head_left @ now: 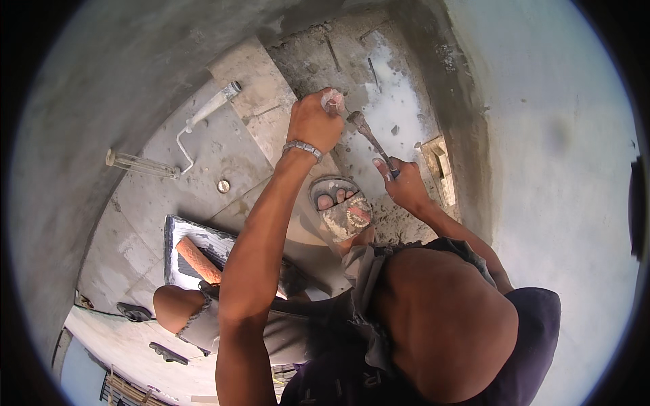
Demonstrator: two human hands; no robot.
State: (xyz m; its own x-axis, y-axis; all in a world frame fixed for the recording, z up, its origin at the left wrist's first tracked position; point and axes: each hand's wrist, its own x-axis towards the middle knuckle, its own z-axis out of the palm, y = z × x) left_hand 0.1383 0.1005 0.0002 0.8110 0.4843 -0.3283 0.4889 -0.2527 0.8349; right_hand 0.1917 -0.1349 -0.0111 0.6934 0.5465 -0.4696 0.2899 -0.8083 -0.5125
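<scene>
**Chipping the mortar bed with hammer and chisel**

Going left to right, we see one clear bottle (139, 164) lying on its side at the far left, one paint roller (203, 116) beyond it, and one small round cap (223, 185) on the tiles. Nearer to us lies one tray (177, 233) holding one orange-handled tool (198, 259).

Our left hand (315, 122) is clenched in a fist around what looks like a hammer handle (333, 101); the head is hidden, so we cannot tell its shape. Just right of it, one chisel (369, 139) slants down toward our right hand (401, 181), which wraps closed around its lower end. The chisel sits over the rough grey mortar (379, 88), far of our one sandalled foot (342, 210).

To do this well, we judge that we should keep the chisel at a low angle, strike squarely, and keep our fingers below the struck end. One wooden block (439, 166) lies at the right, against the wall.
</scene>
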